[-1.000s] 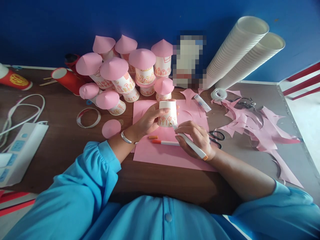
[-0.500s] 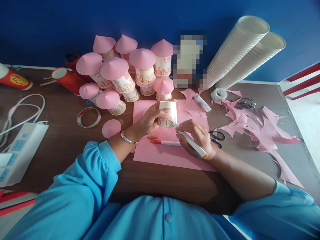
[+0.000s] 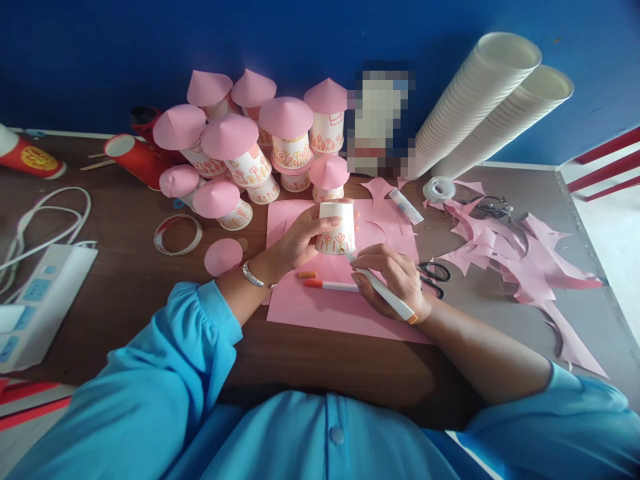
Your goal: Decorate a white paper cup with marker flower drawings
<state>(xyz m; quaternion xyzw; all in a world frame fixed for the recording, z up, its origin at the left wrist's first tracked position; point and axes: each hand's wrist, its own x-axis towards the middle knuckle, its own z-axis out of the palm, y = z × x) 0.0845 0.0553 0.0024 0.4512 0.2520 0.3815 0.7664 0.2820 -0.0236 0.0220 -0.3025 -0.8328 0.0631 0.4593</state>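
My left hand (image 3: 303, 235) is wrapped round an upside-down white paper cup (image 3: 336, 217), thumb across its front. Red-orange flowers are drawn along the cup's lower band. In my right hand (image 3: 393, 277) is a white marker (image 3: 387, 293) with an orange end, its tip at the cup's lower edge. Under both hands lies a pink paper sheet (image 3: 320, 319). A second marker (image 3: 333, 286), with a red-orange cap, rests on the sheet beside a loose orange cap (image 3: 307, 275). Black-handled scissors (image 3: 434, 273) lie partly hidden behind my right hand.
Several decorated cups with pink paper cones (image 3: 230, 137) stand at the back. Two tall cup stacks (image 3: 470, 100) lean at the right, near clear tape (image 3: 439, 189), a glue stick (image 3: 406, 206) and pink scraps (image 3: 530, 267). A power strip (image 3: 53, 300) and a tape roll (image 3: 177, 235) lie left.
The marker tip has shifted slightly left along the cup's lower edge. My left hand and the cup stay nearly still.
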